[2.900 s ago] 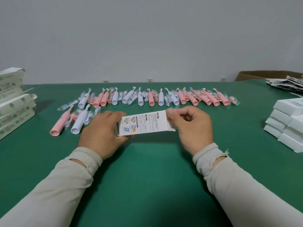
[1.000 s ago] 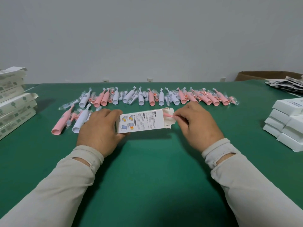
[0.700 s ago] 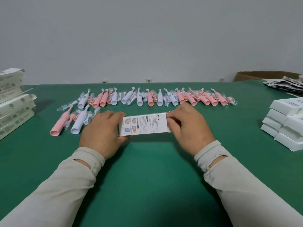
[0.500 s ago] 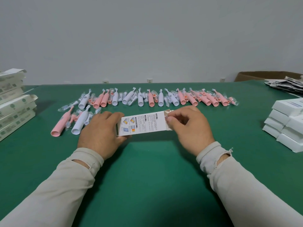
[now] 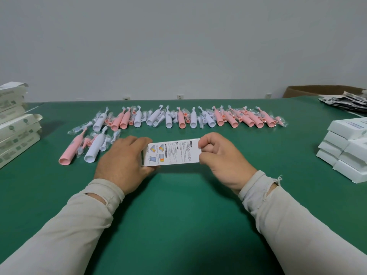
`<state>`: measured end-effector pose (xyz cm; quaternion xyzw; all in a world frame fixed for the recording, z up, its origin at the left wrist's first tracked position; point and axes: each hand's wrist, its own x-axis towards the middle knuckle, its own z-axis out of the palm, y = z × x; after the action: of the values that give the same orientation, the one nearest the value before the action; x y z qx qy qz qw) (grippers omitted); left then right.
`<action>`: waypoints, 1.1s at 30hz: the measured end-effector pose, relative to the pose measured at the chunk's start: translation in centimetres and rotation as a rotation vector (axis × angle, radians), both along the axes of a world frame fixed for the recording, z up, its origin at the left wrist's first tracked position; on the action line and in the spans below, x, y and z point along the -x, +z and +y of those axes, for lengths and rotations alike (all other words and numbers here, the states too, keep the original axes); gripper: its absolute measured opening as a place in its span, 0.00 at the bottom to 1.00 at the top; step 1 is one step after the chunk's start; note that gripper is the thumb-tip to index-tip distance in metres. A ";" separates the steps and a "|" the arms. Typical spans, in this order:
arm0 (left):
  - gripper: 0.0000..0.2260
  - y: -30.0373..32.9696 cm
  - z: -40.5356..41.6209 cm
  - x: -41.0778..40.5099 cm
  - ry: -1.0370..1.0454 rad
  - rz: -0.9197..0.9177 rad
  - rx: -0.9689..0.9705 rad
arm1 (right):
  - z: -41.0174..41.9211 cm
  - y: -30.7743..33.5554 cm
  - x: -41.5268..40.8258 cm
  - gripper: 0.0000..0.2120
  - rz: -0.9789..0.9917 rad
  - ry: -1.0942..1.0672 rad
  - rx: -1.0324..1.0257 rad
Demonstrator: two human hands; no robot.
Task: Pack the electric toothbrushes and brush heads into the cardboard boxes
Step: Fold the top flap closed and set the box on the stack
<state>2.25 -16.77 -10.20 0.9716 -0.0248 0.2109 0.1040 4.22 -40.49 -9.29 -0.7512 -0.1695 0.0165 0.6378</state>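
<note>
Both hands are holding a printed box (image 5: 173,152) level just above the green tabletop (image 5: 178,215): the left hand (image 5: 124,161) is gripping its left end, the right hand (image 5: 220,155) is pinching its right end. Pink and white toothbrushes (image 5: 178,119) are lying in a row just beyond it.

beige long sleeves (image 5: 297,225), frayed cuffs (image 5: 260,183)

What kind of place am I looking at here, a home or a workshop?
Most likely a small packing workshop. A long green table carries a row of loose toothbrushes, with stacks of white boxes at the right, and both hands hold a printed box.
</note>
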 end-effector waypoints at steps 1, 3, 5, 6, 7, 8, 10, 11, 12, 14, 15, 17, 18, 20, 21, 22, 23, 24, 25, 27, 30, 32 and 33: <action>0.25 0.0 0.1 0.0 -0.003 0.001 0.016 | -0.2 0.1 0.0 0.09 -0.044 -0.011 0.003; 0.24 0.0 0.3 0.0 -0.008 -0.002 0.058 | -1.0 0.3 -0.2 0.10 -0.215 -0.116 0.060; 0.25 0.0 0.6 0.0 -0.005 0.005 0.088 | -2.1 0.5 -0.5 0.20 -0.372 -0.197 0.223; 0.25 0.0 0.7 0.0 -0.005 0.010 0.095 | -2.6 0.7 -0.5 0.26 -0.408 -0.179 0.331; 0.25 0.0 0.8 0.0 -0.005 0.010 0.102 | -2.8 0.7 -0.4 0.32 -0.415 -0.135 0.427; 0.25 0.0 0.9 0.0 -0.005 0.007 0.108 | -3.0 0.6 -0.5 0.34 -0.411 -0.092 0.500; 0.25 -0.1 0.9 0.0 -0.005 -0.002 0.112 | -3.0 0.1 -0.8 0.34 -0.414 -0.067 0.530; 0.24 -0.2 0.9 0.0 -0.006 -0.007 0.112 | -2.9 -0.1 -1.0 0.31 -0.420 -0.079 0.497; 0.24 -0.2 0.9 0.0 -0.010 -0.011 0.112 | -2.8 -0.2 -1.0 0.27 -0.427 -0.098 0.454; 0.24 -0.2 0.8 0.0 -0.017 -0.015 0.119 | -2.6 -0.3 -1.0 0.21 -0.430 -0.131 0.387; 0.24 -0.2 0.8 0.0 -0.019 -0.012 0.121 | -2.5 -0.4 -1.0 0.19 -0.425 -0.144 0.374; 0.23 -0.2 0.8 0.0 -0.022 -0.009 0.122 | -2.2 -0.5 -1.0 0.17 -0.415 -0.167 0.357; 0.23 -0.2 0.8 0.0 -0.022 -0.010 0.122 | -2.1 -0.6 -1.0 0.16 -0.414 -0.179 0.345; 0.24 -0.2 0.8 0.0 -0.020 -0.007 0.121 | -1.8 -0.7 -0.9 0.16 -0.414 -0.201 0.331; 0.24 -0.2 0.8 0.0 -0.020 -0.005 0.123 | -1.7 -0.8 -0.9 0.15 -0.413 -0.207 0.330; 0.24 -0.3 0.8 0.0 -0.020 -0.002 0.128 | -1.6 -0.8 -0.8 0.15 -0.411 -0.209 0.328; 0.24 -0.3 0.7 0.0 -0.020 0.000 0.137 | -1.4 -0.8 -0.7 0.15 -0.411 -0.207 0.320; 0.24 -0.4 0.7 0.0 -0.022 0.001 0.149 | -1.3 -0.9 -0.6 0.14 -0.412 -0.204 0.307; 0.24 -0.4 0.7 0.0 -0.024 0.001 0.160 | -1.1 -0.9 -0.5 0.14 -0.412 -0.199 0.288; 0.24 -0.5 0.7 0.0 -0.026 0.003 0.173 | -0.9 -0.7 -0.3 0.14 -0.406 -0.188 0.250; 0.24 -0.5 0.6 0.0 -0.027 0.005 0.187 | -0.8 -0.6 -0.1 0.13 -0.385 -0.175 0.217; 0.23 -0.4 0.6 0.0 -0.025 0.004 0.181 | -0.8 -0.5 -0.2 0.14 -0.367 -0.170 0.219; 0.23 -0.4 0.6 0.0 -0.023 0.005 0.180 | -0.8 -0.5 -0.2 0.14 -0.357 -0.163 0.215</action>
<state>2.29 -16.19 -10.59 0.9586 -0.0168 0.2086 0.1934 4.38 -41.25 -9.78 -0.8170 -0.2155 -0.1503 0.5133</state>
